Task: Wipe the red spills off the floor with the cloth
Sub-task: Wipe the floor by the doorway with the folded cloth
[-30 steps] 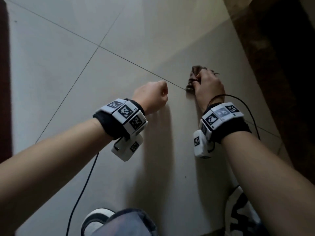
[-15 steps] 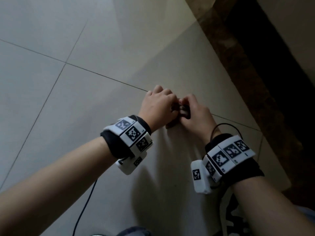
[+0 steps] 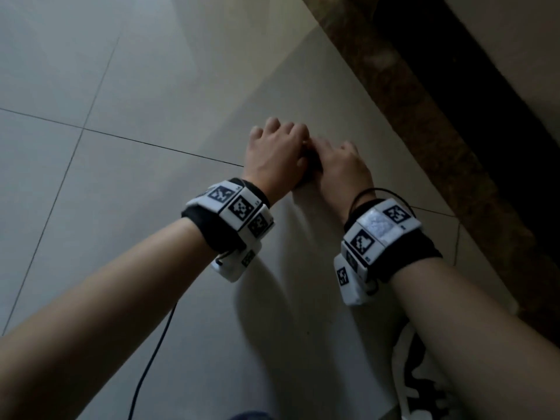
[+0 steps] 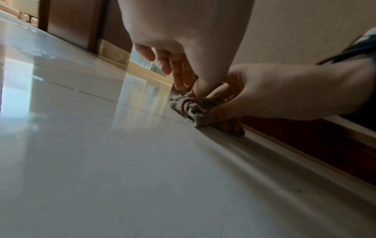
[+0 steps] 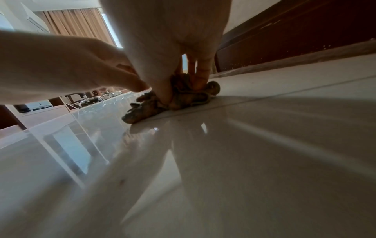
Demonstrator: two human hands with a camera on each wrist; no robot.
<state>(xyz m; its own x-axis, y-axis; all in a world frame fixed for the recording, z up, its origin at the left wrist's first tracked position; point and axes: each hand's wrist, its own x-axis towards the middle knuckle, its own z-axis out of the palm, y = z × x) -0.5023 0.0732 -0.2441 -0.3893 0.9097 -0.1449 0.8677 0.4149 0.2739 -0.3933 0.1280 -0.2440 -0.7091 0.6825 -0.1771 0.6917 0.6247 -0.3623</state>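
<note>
Left hand [image 3: 274, 156] has joined right hand [image 3: 339, 165] on the cloth [image 4: 195, 109]; both pinch it, bunched on the floor [image 3: 151, 86] beside the baseboard [image 3: 424, 116]. Regrouping; no red visible.

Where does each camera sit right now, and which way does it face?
Head: above, facing down at the floor; shows both forearms, left hand, right hand.
Left wrist: low over the floor, facing the cloth; shows both hands.
Right wrist: low, facing the cloth from the opposite side; shows both hands.
Shared: both wrist views show both hands gripping the cloth.
</note>
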